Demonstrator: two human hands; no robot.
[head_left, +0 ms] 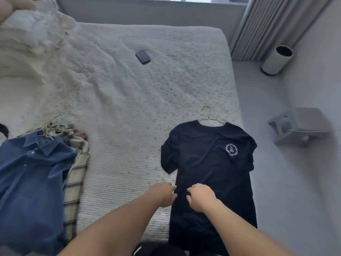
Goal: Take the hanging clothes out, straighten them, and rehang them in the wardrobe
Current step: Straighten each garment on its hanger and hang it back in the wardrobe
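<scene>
- Hands meet at the waist of the black T-shirt (212, 163): left hand (164, 194) on its left edge, fingers curled and seemingly pinching the cloth; right hand (200, 196) just beside it on the front, fingers curled into the fabric.
- The T-shirt lies flat, face up, on the bed (138, 100), a pale hanger (209, 117) through its neck, hook pointing away from the person.
- Well left of the T-shirt, a blue polo shirt (31, 178) lies over a plaid shirt (77, 170), hangers bunched at their collars.
- Beyond the T-shirt, mid-bed, a phone (142, 57).
- Right of the T-shirt, on the floor, a grey stool (299, 126) and a ribbed bin (276, 60).
- My read: clothes are out, straightening is on for this one; the others and all rehanging remain. No wardrobe in view.
</scene>
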